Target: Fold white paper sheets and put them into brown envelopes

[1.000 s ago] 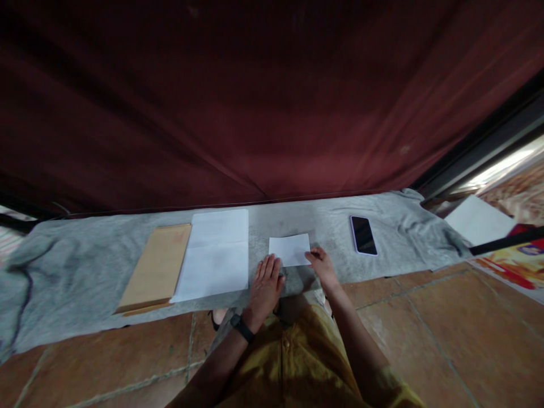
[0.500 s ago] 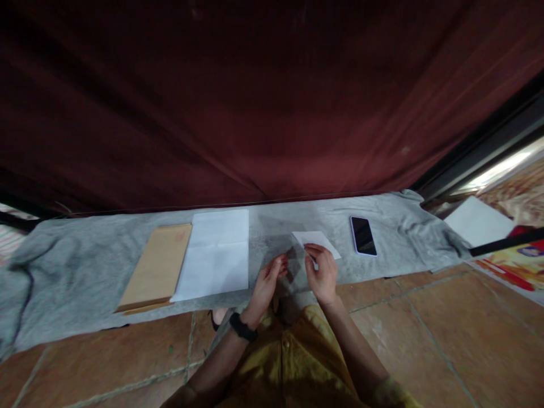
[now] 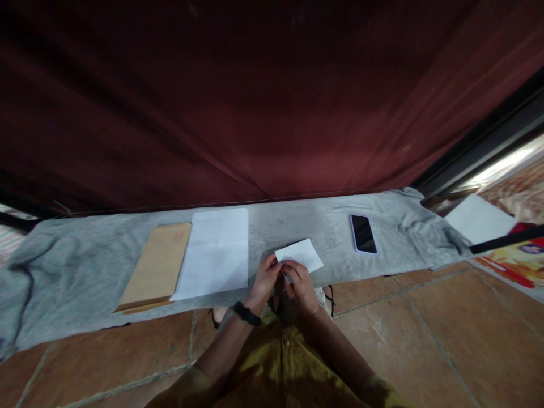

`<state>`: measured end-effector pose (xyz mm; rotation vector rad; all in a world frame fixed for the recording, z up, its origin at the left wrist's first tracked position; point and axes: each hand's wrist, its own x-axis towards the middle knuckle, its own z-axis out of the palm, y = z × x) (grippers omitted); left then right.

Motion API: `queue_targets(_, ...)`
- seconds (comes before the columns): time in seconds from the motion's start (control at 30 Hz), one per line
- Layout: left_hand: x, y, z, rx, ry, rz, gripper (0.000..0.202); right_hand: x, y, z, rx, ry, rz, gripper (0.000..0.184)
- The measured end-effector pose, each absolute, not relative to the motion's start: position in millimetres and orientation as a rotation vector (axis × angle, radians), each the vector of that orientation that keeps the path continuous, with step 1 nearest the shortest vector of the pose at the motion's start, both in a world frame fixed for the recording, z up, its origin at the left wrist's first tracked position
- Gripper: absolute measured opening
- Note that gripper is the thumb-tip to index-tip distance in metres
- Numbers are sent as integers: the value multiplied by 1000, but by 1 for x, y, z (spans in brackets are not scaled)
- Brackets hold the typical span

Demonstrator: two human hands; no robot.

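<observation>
A small white folded paper (image 3: pixel 304 254) is held near the front edge of the grey cloth. My left hand (image 3: pixel 264 279) pinches its left corner, and a dark band circles that wrist. From below, my right hand (image 3: pixel 301 288) grips the same paper, its fingers close beside the left ones. Part of the paper's lower edge is hidden behind my fingers. To the left of my hands, large white sheets (image 3: pixel 216 255) lie flat on the cloth.
Brown envelopes (image 3: pixel 157 263) lie left of the sheets. A phone (image 3: pixel 364 234) rests to the right on the grey cloth (image 3: pixel 327 218). Behind hangs a dark red curtain (image 3: pixel 272 113). The tiled floor (image 3: pixel 408 328) shows in front, with a printed poster (image 3: pixel 516 263) at far right.
My right hand has brought the folded paper left and nearer to me. My left hand, apart from it before, now holds its corner.
</observation>
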<state>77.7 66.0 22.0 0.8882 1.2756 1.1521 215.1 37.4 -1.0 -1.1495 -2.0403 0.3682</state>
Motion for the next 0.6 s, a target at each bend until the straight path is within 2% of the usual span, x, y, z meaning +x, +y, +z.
queue_targets(0.17, 62, 92, 16, 1064, 1440, 1110, 25, 216, 38, 1, -1077, -2100, 404, 50)
queue_targets(0.4, 44, 113, 19, 1339, 1618, 989, 48, 232, 44, -7, -1296, -1897, 383, 34)
queue_targets(0.6, 47, 111, 20, 1470, 1715, 927, 54, 228, 59, -10, -1408, -1872, 300, 32)
